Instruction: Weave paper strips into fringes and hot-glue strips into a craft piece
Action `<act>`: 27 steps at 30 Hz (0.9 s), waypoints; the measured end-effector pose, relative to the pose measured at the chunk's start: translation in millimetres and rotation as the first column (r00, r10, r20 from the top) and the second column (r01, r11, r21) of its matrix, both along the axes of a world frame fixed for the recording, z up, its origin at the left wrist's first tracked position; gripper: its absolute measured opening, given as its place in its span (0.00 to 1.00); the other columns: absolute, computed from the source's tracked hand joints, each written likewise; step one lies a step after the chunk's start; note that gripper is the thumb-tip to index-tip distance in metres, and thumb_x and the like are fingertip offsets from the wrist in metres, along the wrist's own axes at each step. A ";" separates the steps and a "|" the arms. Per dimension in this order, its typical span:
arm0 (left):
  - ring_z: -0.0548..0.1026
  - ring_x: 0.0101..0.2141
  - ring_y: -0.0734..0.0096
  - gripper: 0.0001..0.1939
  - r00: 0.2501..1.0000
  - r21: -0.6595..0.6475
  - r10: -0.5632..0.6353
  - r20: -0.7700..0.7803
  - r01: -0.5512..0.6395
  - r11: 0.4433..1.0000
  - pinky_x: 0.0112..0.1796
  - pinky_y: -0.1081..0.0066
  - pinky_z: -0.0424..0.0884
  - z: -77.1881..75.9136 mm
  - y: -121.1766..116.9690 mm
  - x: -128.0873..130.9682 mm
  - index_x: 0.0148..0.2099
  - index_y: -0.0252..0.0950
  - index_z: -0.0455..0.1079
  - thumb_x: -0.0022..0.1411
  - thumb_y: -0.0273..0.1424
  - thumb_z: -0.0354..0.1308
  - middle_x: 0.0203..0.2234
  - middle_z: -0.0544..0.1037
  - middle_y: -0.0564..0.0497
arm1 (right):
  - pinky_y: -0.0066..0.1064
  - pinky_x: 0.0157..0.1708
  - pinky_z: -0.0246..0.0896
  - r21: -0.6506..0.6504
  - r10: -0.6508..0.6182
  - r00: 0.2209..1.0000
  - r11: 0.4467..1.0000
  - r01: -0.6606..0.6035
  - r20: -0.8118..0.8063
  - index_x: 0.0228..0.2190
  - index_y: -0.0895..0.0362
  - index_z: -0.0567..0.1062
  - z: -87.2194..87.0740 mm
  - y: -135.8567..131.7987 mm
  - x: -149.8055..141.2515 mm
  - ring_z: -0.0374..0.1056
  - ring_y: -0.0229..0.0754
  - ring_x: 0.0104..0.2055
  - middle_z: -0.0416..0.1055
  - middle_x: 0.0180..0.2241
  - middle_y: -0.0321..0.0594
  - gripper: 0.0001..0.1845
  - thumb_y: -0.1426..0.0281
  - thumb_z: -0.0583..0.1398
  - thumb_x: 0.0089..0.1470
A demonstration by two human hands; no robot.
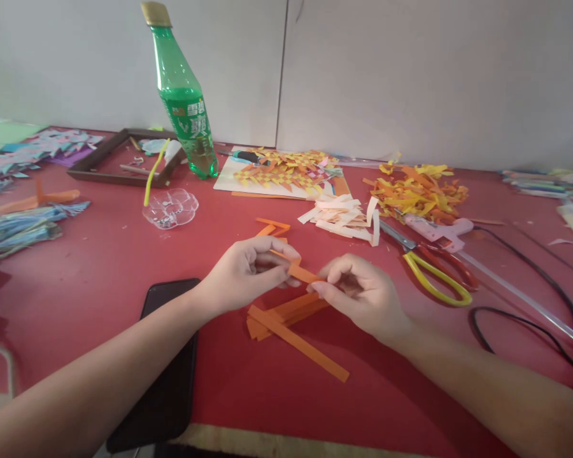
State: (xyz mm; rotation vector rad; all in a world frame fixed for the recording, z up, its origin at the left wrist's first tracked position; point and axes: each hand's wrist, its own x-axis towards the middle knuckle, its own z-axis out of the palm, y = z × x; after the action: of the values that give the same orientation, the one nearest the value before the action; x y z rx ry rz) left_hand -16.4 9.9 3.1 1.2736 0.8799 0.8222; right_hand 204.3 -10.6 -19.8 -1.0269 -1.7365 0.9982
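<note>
Between my two hands an orange paper strip [305,274] is held just above the red table. The fingers of my left hand [248,270] pinch its left end, where part of the paper is hidden behind them. My right hand [363,289] grips the other end between thumb and fingers. Below my hands several flat orange strips [293,331] lie in an overlapping pile, one slanting toward the front edge. Behind my left hand are folded orange strips [270,227], partly covered by it.
Scissors [430,261] and a pink glue gun [442,230] with a black cord lie right. Behind are pale strips [344,216], a yellow-orange pile [415,191] and a woven piece [286,170]. A green bottle [184,108], clear dish [172,208] and phone [167,369] are left.
</note>
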 end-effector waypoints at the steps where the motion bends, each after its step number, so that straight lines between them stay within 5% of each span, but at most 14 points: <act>1: 0.83 0.34 0.73 0.06 1.000 -0.020 0.002 0.020 -0.001 1.000 0.38 0.77 0.77 0.3 0.2 0.2 0.43 0.35 0.73 0.63 0.28 0.62 0.31 0.82 0.52 | 0.26 0.24 0.65 -0.038 -0.031 0.999 0.999 0.031 -0.016 0.29 0.53 0.65 -0.7 -0.6 -0.8 0.70 0.36 0.25 0.71 0.26 0.34 0.11 0.69 0.64 0.54; 6: 0.83 0.33 0.73 0.12 0.999 -0.045 0.029 0.024 -0.028 0.999 0.37 0.78 0.78 3.3 -0.7 0.1 0.43 0.35 0.76 0.63 0.39 0.63 0.31 0.83 0.52 | 0.25 0.25 0.68 -0.108 -0.100 0.995 0.989 0.097 -0.023 0.37 0.51 0.65 -2.7 -1.3 -1.9 0.75 0.38 0.27 0.74 0.27 0.34 0.17 0.66 0.67 0.50; 12: 0.84 0.35 0.69 0.15 0.990 0.022 0.060 -0.128 -0.058 0.998 0.41 0.75 0.79 2.3 -2.5 -0.1 0.45 0.35 0.77 0.56 0.34 0.69 0.31 0.85 0.50 | 0.24 0.25 0.68 -0.120 -0.108 0.994 0.987 0.107 0.000 0.37 0.51 0.65 -3.9 -0.9 -0.7 0.75 0.37 0.28 0.74 0.28 0.34 0.18 0.64 0.68 0.49; 18: 0.83 0.34 0.67 0.11 0.989 0.092 0.121 -0.082 -0.114 0.989 0.40 0.71 0.80 -0.1 0.3 0.1 0.39 0.33 0.77 0.55 0.33 0.70 0.31 0.84 0.49 | 0.27 0.29 0.73 -0.106 -0.080 0.995 0.992 0.073 -0.057 0.37 0.53 0.67 -5.7 0.4 -0.8 0.74 0.37 0.30 0.73 0.30 0.36 0.15 0.64 0.67 0.52; 27: 0.83 0.34 0.65 0.12 0.983 0.032 0.180 -0.041 -0.179 0.983 0.41 0.66 0.80 -4.0 2.8 -0.1 0.38 0.33 0.76 0.55 0.35 0.70 0.32 0.84 0.48 | 0.26 0.27 0.71 -0.120 -0.067 0.991 0.991 0.053 -0.114 0.33 0.55 0.70 0.0 3.7 0.4 0.73 0.36 0.26 0.76 0.27 0.38 0.10 0.64 0.64 0.57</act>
State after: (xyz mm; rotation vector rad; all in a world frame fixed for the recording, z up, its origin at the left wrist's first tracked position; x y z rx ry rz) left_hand -16.5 12.7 -0.9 1.2530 1.0327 0.9541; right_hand 204.8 -6.9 -19.8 -1.0656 -1.5580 1.1101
